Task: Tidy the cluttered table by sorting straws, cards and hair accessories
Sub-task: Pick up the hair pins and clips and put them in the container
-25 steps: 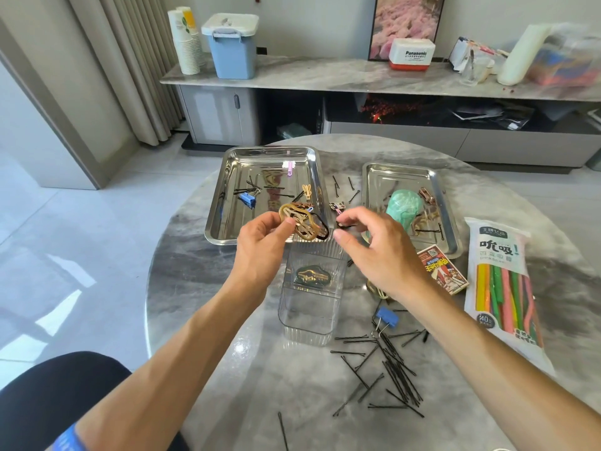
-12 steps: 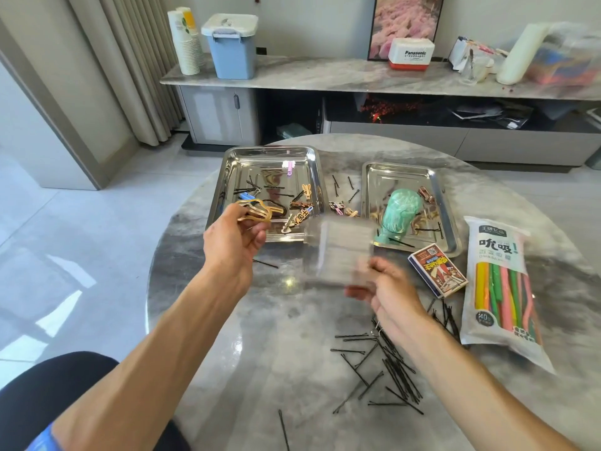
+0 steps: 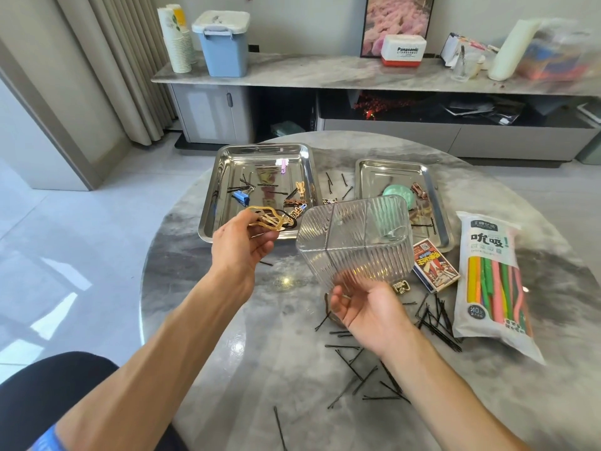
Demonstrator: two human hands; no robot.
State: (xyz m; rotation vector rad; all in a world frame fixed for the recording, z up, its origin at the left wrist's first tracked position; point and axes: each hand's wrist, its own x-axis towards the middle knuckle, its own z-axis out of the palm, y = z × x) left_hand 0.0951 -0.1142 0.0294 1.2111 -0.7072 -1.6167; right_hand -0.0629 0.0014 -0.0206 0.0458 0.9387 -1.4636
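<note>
Your left hand (image 3: pixel 242 244) pinches a gold hair clip (image 3: pixel 268 219) between thumb and fingertips, just above the near edge of the left steel tray (image 3: pixel 224 203); your right hand (image 3: pixel 369 309) curls round the lower end of a clear ribbed plastic container (image 3: pixel 356 242), lifted off the round marble table (image 3: pixel 227 353); the two hands are apart, each clamped on its own thing.

The risks, as a judgement: you hold the container only at one end, so its smooth wall could slip or swing down onto the scattered black bobby pins (image 3: pixel 435 319) and spread them; a small gold clip (image 3: pixel 401 285) lies on the table just beyond your right hand and could be knocked; the pinched clip could drop outside the tray if released early.

The container's long axis runs from your right hand away and slightly left, tilted upward; which end is its mouth I cannot tell. The gold hair clip's long axis lies roughly left to right, its free end pointing right toward the container. The bag of coloured straws (image 3: pixel 491 275) lies along the right edge, beside a card box (image 3: pixel 434 265).
</note>
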